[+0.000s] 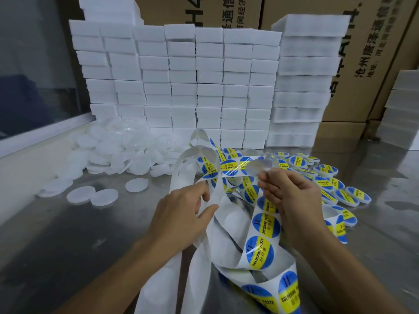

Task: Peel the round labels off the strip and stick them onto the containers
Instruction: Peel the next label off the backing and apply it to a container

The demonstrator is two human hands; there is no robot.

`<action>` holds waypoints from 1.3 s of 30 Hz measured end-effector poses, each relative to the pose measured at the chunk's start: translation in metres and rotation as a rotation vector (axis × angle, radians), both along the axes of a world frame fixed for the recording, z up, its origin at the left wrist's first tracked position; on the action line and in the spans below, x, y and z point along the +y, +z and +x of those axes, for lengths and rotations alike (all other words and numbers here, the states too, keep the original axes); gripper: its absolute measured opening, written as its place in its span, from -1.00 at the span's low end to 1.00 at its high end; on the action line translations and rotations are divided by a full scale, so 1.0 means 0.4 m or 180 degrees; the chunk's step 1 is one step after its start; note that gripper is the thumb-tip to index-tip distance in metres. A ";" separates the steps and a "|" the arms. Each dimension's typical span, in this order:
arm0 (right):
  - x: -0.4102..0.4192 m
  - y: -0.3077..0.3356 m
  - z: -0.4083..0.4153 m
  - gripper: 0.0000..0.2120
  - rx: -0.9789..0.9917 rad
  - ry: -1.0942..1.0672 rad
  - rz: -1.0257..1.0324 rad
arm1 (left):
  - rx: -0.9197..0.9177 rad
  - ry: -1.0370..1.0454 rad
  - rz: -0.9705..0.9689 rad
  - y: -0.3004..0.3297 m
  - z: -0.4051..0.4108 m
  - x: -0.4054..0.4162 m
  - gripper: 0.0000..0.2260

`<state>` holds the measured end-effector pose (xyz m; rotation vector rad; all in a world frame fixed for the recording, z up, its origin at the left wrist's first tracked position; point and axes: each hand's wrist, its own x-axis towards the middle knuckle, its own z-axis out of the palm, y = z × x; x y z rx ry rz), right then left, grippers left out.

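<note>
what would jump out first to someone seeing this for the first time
The tangle of label strip with blue-and-yellow round labels, at centre, held between the left hand and right hand. Behind it rises a wall of stacked white blocks; plain white containers are heaped at left, labelled containers at right.

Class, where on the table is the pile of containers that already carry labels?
In the head view, the labelled containers lie heaped on the table's right side, just beyond the right hand, in front of the stacked white boxes.
</note>
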<state>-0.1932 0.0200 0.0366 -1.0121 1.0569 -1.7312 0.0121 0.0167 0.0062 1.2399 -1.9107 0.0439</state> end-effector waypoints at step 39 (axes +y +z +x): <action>-0.011 -0.002 -0.009 -0.73 0.0007 0.0051 -0.0085 | -0.0566 0.2740 0.1193 -0.011 0.267 -0.093 -0.88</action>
